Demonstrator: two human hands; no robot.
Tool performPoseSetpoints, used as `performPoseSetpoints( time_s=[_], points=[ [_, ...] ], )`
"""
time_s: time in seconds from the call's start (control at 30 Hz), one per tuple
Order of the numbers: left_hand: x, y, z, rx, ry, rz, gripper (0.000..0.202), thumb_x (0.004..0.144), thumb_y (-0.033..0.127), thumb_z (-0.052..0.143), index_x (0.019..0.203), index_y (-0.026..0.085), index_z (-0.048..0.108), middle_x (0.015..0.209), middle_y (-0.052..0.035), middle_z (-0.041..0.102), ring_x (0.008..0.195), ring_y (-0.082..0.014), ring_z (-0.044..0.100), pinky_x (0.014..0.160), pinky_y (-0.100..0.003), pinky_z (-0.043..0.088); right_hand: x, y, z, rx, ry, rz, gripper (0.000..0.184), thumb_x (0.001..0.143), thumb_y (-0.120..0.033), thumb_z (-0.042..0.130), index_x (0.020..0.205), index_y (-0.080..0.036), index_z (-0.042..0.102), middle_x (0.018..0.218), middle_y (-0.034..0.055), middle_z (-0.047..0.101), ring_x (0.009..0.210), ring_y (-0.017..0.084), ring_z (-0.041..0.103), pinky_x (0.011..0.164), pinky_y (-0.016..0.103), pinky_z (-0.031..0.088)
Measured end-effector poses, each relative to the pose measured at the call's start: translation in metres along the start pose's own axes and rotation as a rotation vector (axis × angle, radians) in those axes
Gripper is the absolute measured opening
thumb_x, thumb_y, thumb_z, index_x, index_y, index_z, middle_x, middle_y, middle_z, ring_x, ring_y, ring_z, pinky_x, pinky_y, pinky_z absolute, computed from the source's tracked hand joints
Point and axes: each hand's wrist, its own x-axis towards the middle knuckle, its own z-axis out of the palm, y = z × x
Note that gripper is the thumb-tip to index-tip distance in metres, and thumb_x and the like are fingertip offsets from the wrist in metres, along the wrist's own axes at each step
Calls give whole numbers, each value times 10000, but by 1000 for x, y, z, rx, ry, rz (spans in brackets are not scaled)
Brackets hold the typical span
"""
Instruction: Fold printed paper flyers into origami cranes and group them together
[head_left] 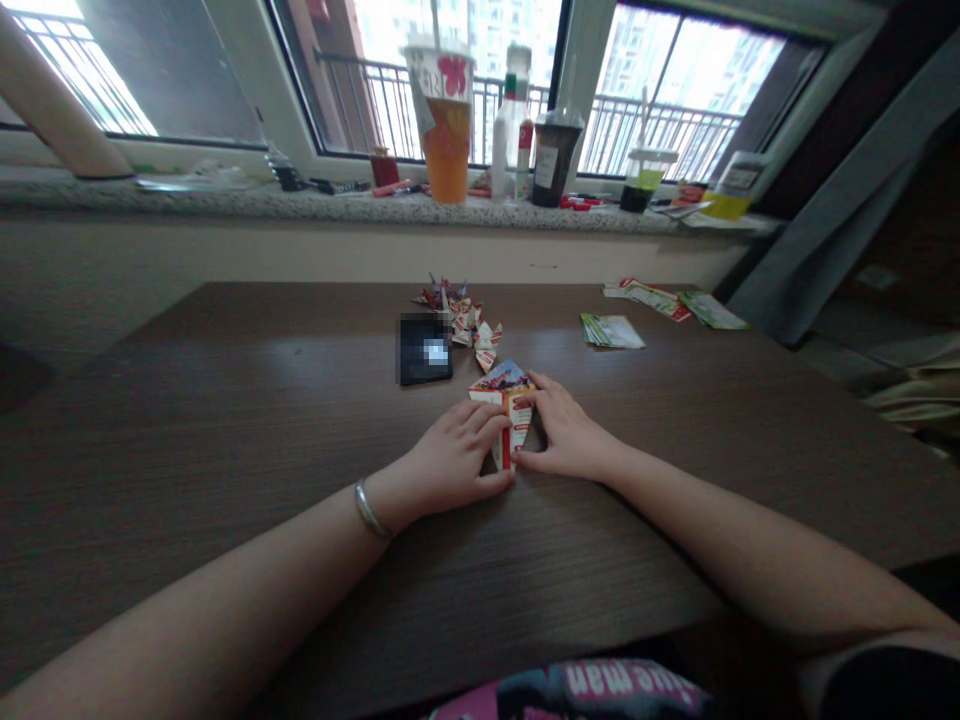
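Observation:
A folded printed paper (519,418), kite-shaped with a red stripe and a blue picture at its top, lies flat on the table between my hands. My left hand (466,448) holds its left side down, fingers bent over it and thumb at the lower tip. On the right edge, my right hand (561,430) grips the paper with fingertips above and thumb lower down. Parts of the sheet are hidden under the fingers. Just beyond it stand several folded paper figures (463,318), beside a dark, pixelated flat object (425,350).
Green-and-white paper sheets (611,331) lie on the brown table (225,400), with more printed papers (652,298) at the far right. Along the stone windowsill (337,203) stand an orange drink cup (448,130), a dark drink cup (553,160) and bottles.

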Motion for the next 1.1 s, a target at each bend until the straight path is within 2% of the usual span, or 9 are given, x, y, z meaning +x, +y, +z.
performPoseSetpoints(
  time_s=[0.17, 0.3, 0.4, 0.53, 0.7, 0.83, 0.93, 1.0, 1.1],
  points=[
    [0, -3, -4, -54, -8, -7, 593, 828, 530, 578, 1286, 169, 471, 1339, -120, 501, 1274, -288, 432, 1102, -450, 321, 0, -1, 3, -18, 13, -21, 732, 701, -574, 678, 1258, -141, 480, 1482, 207, 329, 1406, 340, 259, 1133, 541, 255],
    [7, -24, -13, -101, 80, -62, 458, 868, 401, 545, 1261, 174, 485, 1331, -122, 504, 1260, -263, 443, 1072, -430, 364, -1, -1, 2, -23, 19, -38, 723, 711, -586, 665, 1264, -161, 475, 1474, 187, 351, 1382, 345, 306, 1129, 553, 259],
    [10, -54, -19, -26, 171, -246, 400, 866, 371, 510, 1198, 147, 514, 1263, -130, 543, 1212, -286, 463, 1064, -466, 361, -2, 1, 1, -38, -10, -36, 704, 718, -583, 659, 1252, -159, 484, 1472, 179, 360, 1378, 353, 308, 1137, 551, 244],
    [4, -95, -18, 37, 182, -556, 576, 804, 422, 545, 1279, 113, 445, 1292, -181, 500, 1270, -363, 387, 1074, -523, 338, -4, 3, 1, -39, -21, -28, 699, 716, -578, 664, 1242, -152, 486, 1468, 182, 371, 1378, 346, 311, 1140, 546, 240],
    [-2, -120, -6, 19, 73, -649, 640, 803, 488, 524, 1318, 130, 401, 1343, -191, 450, 1295, -365, 379, 1086, -537, 311, -5, 2, 2, -41, -25, -24, 713, 715, -587, 661, 1251, -152, 480, 1465, 188, 375, 1378, 345, 314, 1138, 551, 238],
    [-1, -125, -2, 4, 137, -621, 579, 860, 442, 455, 1342, 129, 382, 1374, -171, 448, 1298, -317, 391, 1110, -503, 283, -4, 2, 1, -42, -26, -25, 704, 721, -579, 658, 1251, -152, 480, 1465, 187, 373, 1380, 340, 309, 1143, 548, 230],
    [1, -119, -6, 39, 217, -569, 528, 871, 399, 449, 1328, 136, 416, 1355, -160, 476, 1272, -311, 412, 1088, -495, 306, -4, 2, 1, -39, -21, -24, 705, 719, -577, 659, 1253, -153, 479, 1468, 185, 370, 1381, 340, 309, 1142, 541, 235],
    [3, -106, -12, 76, 246, -520, 453, 862, 359, 472, 1259, 141, 492, 1275, -150, 543, 1208, -310, 461, 1056, -487, 337, -4, 3, 1, -35, -18, -28, 709, 716, -576, 661, 1259, -158, 478, 1471, 180, 370, 1383, 339, 305, 1142, 537, 238],
    [7, -75, -21, 89, 229, -413, 269, 872, 312, 459, 1061, 180, 598, 1126, -102, 625, 1090, -281, 533, 982, -462, 396, -3, 3, 1, -36, -16, -30, 725, 714, -582, 659, 1275, -162, 473, 1473, 175, 368, 1386, 339, 298, 1147, 533, 229]
  ],
)
